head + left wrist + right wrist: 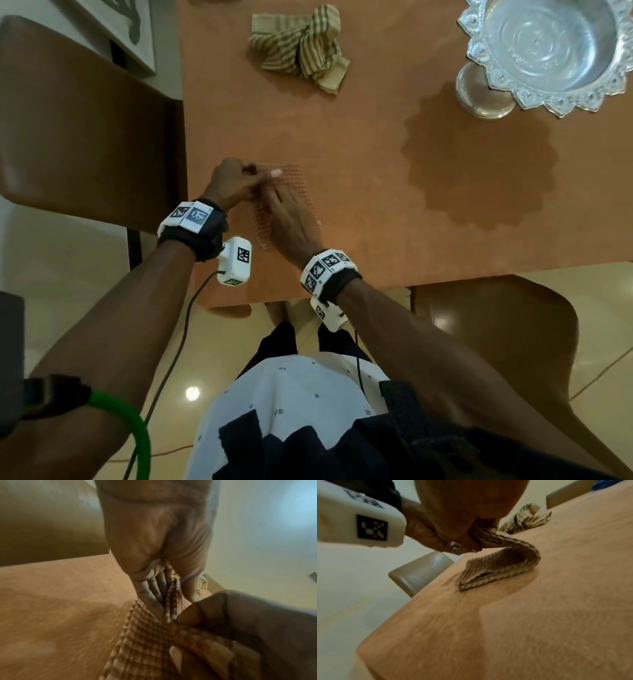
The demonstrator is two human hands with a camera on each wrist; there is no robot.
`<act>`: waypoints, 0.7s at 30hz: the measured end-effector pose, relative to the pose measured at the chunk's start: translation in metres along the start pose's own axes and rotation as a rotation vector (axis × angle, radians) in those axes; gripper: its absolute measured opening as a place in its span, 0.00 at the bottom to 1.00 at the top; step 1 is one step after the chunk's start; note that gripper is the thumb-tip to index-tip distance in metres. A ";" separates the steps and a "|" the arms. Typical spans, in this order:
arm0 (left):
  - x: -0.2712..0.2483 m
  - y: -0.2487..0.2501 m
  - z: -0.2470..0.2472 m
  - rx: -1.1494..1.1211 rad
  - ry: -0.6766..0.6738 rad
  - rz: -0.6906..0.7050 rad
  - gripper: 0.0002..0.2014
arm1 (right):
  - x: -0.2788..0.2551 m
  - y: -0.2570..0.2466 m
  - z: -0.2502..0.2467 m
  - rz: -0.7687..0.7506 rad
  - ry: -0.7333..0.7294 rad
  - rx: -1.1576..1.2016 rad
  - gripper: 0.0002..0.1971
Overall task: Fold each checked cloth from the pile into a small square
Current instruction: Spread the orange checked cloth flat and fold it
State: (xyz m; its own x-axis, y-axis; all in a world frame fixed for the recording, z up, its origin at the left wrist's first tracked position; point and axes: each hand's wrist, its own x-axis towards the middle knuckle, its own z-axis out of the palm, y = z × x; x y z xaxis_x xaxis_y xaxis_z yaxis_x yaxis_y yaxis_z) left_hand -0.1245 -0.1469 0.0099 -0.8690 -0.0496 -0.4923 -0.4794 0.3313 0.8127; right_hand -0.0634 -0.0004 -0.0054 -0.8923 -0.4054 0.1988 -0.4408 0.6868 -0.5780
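— Orange checked cloth (294, 192), where is it?
— Near left on my table (376, 222), partly folded, one end lifted.
— Your hands?
— My left hand (236, 183) and right hand (287, 222) both pinch that raised end.
— Others?
— One striped cloth (301, 44) lies crumpled far off, a silver bowl (548, 51) far right.

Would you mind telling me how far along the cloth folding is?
In hand: both hands, left hand and right hand, hold the orange checked cloth, already doubled into layers, mid-fold. Left: the crumpled green cloth further up the table. No finished square is visible.
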 end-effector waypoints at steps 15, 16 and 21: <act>-0.002 -0.032 -0.005 0.261 0.256 0.257 0.10 | -0.026 -0.020 0.032 0.008 -0.157 -0.041 0.19; -0.001 -0.033 -0.005 0.266 0.262 0.255 0.10 | -0.026 -0.020 0.033 0.008 -0.154 -0.040 0.19; 0.003 -0.037 0.000 0.267 0.290 0.273 0.12 | -0.034 -0.022 0.034 -0.005 -0.157 -0.015 0.17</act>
State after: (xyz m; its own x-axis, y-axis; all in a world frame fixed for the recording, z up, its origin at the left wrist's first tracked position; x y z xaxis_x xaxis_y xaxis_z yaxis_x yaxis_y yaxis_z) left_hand -0.1091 -0.1596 -0.0217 -0.9753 -0.1753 -0.1344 -0.2139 0.5975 0.7728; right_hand -0.0203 -0.0225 -0.0262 -0.8644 -0.4972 0.0747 -0.4474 0.6929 -0.5654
